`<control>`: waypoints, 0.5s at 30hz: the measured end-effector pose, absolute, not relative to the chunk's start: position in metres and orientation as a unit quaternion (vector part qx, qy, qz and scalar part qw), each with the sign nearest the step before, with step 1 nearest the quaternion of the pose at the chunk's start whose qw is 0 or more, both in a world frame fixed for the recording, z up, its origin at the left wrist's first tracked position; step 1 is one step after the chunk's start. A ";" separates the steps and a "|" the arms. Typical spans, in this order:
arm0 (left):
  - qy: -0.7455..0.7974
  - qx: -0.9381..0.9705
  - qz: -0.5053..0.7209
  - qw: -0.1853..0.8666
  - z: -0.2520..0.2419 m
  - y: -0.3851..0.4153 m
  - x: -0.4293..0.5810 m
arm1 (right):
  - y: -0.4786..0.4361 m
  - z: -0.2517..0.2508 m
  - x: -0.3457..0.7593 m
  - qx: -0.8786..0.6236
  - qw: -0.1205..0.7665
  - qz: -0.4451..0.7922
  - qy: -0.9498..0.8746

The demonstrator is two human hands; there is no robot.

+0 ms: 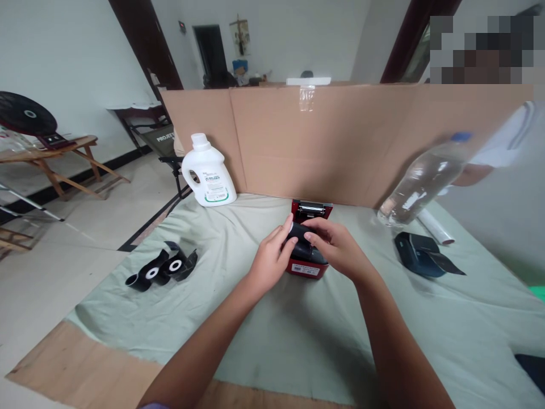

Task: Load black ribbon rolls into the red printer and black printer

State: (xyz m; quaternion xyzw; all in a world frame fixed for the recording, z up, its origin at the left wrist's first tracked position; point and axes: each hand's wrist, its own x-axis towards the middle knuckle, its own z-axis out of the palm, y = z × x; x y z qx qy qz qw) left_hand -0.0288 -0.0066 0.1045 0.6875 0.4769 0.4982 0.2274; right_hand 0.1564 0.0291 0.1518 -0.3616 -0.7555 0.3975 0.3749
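A small red label printer (293, 270) sits mid-table with its lid (312, 209) raised at the back and a white sticker on its front. Over its opening, a black paper roll (298, 230) is held between both hands. My left hand (271, 251) closes on the roll's left end, thumb in front. My right hand (337, 243) grips its right side with fingers on top. Part of the roll is hidden by my fingers. To the left lie two more black rolls (164, 270) with white cores and loose, curling ends.
A white detergent jug (213, 176) stands at the back left, before a cardboard screen (306, 142). On the right are a large clear bottle (426, 179), leaning, a clear-wrapped tube (436, 227) and a dark blue printer (419, 255) with a black strip. A person is behind, right.
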 end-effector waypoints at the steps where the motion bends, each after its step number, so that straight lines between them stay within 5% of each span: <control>1: 0.486 0.675 0.498 0.246 0.103 -0.007 -0.028 | 0.030 0.151 0.156 -0.362 0.375 0.397 -0.755; 10: 0.475 0.590 0.506 0.413 0.082 -0.025 0.001 | 0.071 0.130 0.177 -0.420 0.524 0.315 -0.671; 15: 0.496 0.573 0.502 0.416 0.056 -0.044 0.023 | 0.087 0.109 0.180 -0.452 0.395 0.276 -0.750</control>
